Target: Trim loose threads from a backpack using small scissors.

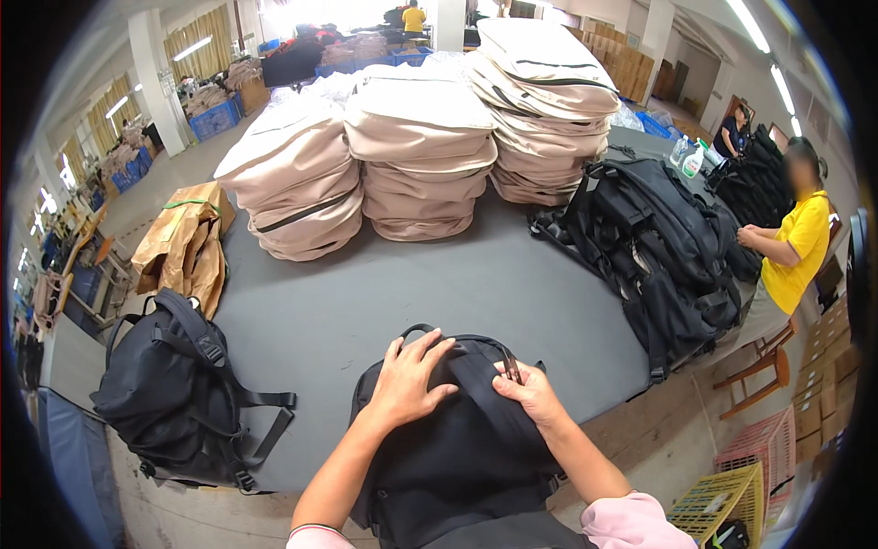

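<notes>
A black backpack (448, 448) stands at the table's near edge, right in front of me. My left hand (409, 377) lies on its upper left part, fingers stretched and slightly spread, beside the top carry loop. Near the upper right edge of the bag is my right hand (530, 392), closed around small dark thread snips (511, 368) whose prongs point up and away from me. The lower part of the backpack runs out of view at the bottom edge.
Stacks of pale beige bags (416, 156) line the far side of the grey table (412, 284). Black backpacks lie left (174, 393) and right (658, 247). Brown paper (187, 238) sits at the left edge. A co-worker in yellow (796, 247) stands to the right, near a wooden stool (764, 375).
</notes>
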`<action>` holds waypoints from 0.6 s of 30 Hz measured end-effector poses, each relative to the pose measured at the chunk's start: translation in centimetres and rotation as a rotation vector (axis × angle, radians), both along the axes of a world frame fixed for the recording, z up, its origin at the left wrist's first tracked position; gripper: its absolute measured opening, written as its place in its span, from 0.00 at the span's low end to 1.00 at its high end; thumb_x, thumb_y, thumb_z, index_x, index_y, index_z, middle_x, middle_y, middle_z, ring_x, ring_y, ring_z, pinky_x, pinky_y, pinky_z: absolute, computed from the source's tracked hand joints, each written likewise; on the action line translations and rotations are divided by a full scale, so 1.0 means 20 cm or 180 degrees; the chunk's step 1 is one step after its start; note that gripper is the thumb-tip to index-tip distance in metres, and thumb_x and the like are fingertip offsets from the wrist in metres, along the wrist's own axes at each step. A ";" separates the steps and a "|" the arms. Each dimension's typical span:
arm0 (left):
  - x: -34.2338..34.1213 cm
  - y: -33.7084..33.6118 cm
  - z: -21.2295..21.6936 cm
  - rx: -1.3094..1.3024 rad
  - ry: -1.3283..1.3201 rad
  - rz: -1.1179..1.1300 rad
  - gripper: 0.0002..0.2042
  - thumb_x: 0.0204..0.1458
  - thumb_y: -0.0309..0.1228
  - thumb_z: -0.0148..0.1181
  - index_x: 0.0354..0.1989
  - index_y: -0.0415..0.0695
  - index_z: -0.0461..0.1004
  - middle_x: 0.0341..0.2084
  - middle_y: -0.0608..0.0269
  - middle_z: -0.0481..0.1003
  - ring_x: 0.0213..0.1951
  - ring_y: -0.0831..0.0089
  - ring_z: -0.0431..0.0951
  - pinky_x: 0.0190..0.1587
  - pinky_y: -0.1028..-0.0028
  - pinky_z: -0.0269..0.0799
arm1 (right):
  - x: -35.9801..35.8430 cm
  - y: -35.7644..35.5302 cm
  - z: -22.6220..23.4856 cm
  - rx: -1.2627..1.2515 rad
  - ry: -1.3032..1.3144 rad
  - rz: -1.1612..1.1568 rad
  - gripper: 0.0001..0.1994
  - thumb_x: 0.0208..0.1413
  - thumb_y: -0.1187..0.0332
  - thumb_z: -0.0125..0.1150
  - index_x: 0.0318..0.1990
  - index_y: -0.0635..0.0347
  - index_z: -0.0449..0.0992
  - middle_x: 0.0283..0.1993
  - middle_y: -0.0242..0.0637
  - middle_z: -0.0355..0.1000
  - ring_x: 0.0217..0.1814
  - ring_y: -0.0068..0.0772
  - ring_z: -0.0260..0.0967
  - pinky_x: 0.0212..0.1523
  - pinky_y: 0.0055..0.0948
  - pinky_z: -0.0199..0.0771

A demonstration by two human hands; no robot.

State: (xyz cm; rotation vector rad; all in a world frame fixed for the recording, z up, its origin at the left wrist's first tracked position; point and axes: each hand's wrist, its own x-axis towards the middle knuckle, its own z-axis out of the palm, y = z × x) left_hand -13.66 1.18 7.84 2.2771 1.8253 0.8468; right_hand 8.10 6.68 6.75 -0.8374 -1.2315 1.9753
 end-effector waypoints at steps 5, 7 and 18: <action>-0.01 0.05 0.07 -0.0167 -0.0364 -0.0025 0.25 0.42 0.37 0.65 0.51 0.46 0.70 0.50 0.57 0.71 0.53 0.60 0.68 0.57 0.63 0.61 | -0.05 0.01 0.15 0.0112 0.0044 -0.0108 0.10 0.52 0.67 0.64 0.37 0.59 0.72 0.31 0.19 0.65 0.34 0.11 0.60 0.38 0.14 0.61; -0.02 0.08 0.07 -0.0605 -0.0656 -0.0008 0.20 0.43 0.37 0.64 0.46 0.46 0.73 0.44 0.56 0.74 0.47 0.59 0.73 0.50 0.64 0.68 | -0.06 0.08 0.12 0.0306 -0.0104 -0.0122 0.09 0.52 0.67 0.64 0.35 0.59 0.71 0.30 0.19 0.64 0.32 0.10 0.58 0.35 0.13 0.58; -0.05 0.14 0.14 -0.1925 -0.2181 0.0171 0.23 0.50 0.49 0.58 0.37 0.38 0.77 0.31 0.56 0.78 0.39 0.67 0.76 0.45 0.70 0.69 | -0.15 0.19 0.16 0.0300 -0.0037 -0.0381 0.10 0.52 0.62 0.65 0.31 0.59 0.73 0.27 0.22 0.69 0.26 0.10 0.62 0.29 0.12 0.63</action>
